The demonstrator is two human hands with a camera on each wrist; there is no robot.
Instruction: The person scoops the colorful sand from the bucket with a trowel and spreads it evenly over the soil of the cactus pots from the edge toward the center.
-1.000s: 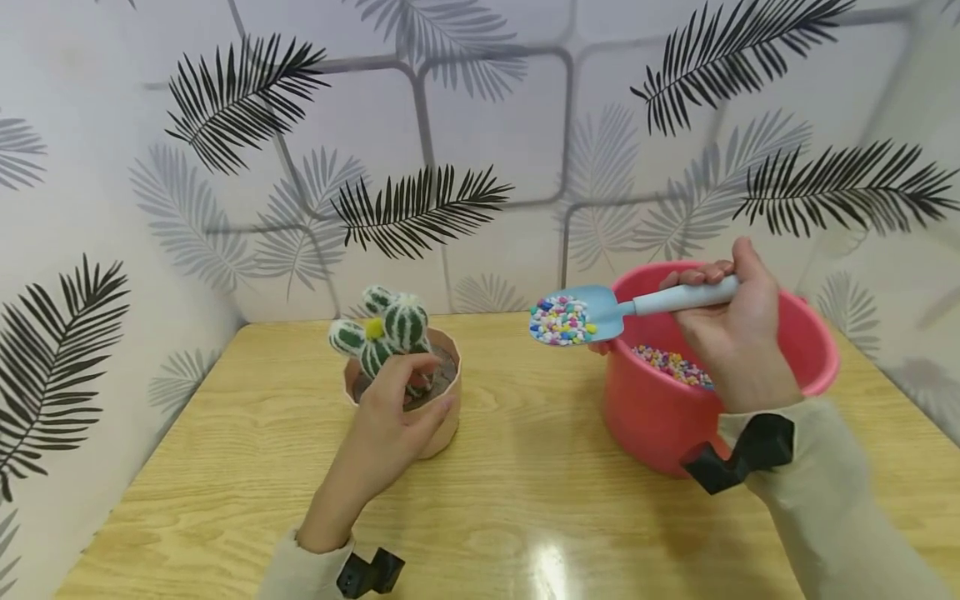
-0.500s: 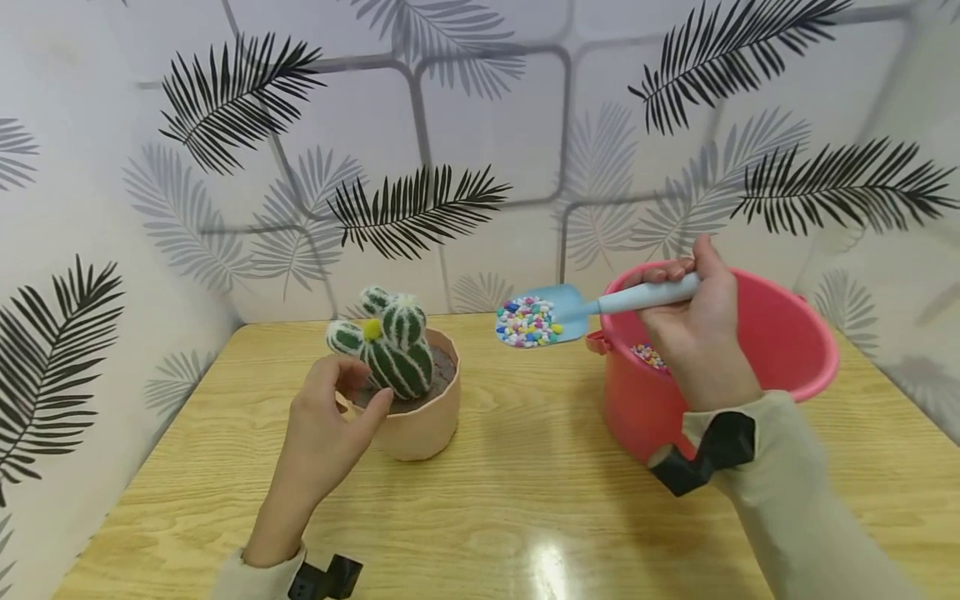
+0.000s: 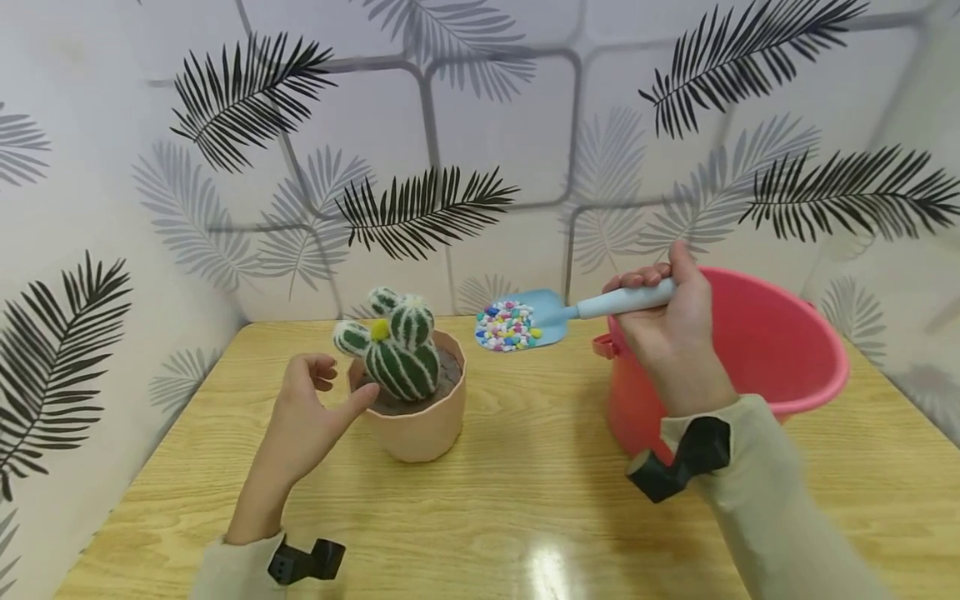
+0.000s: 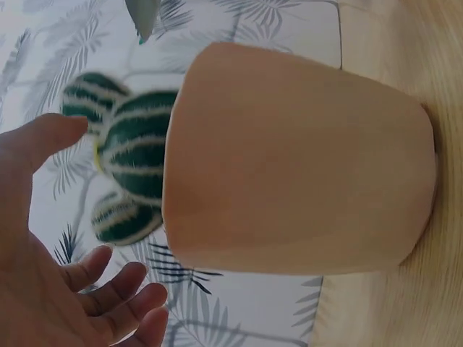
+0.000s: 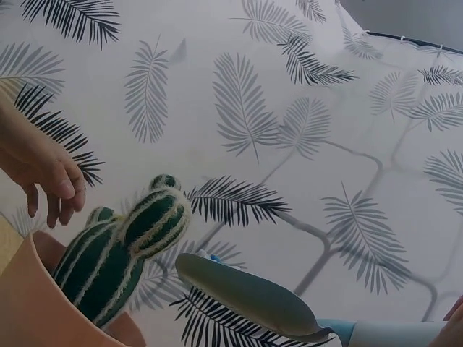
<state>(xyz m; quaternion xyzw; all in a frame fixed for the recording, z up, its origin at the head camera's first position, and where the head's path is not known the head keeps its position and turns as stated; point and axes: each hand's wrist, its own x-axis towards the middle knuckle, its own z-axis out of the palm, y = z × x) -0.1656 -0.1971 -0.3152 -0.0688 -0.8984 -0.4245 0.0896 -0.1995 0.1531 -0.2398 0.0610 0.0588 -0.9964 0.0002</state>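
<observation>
Left hand (image 3: pixel 303 423): fingers loose, holding nothing, left of frame
Right hand (image 3: pixel 670 340): fingers grip scoop (image 3: pixel 591 307), apparently level against spilling pebbles (image 3: pixel 508 327)

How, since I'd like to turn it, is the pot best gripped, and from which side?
Probably around the upper outer wall of the pot, the left hand coming from the left. The pot narrows toward its base, so the wider top should resist slipping; the cactus fills much of the opening, and the scoop is on the right.
</observation>
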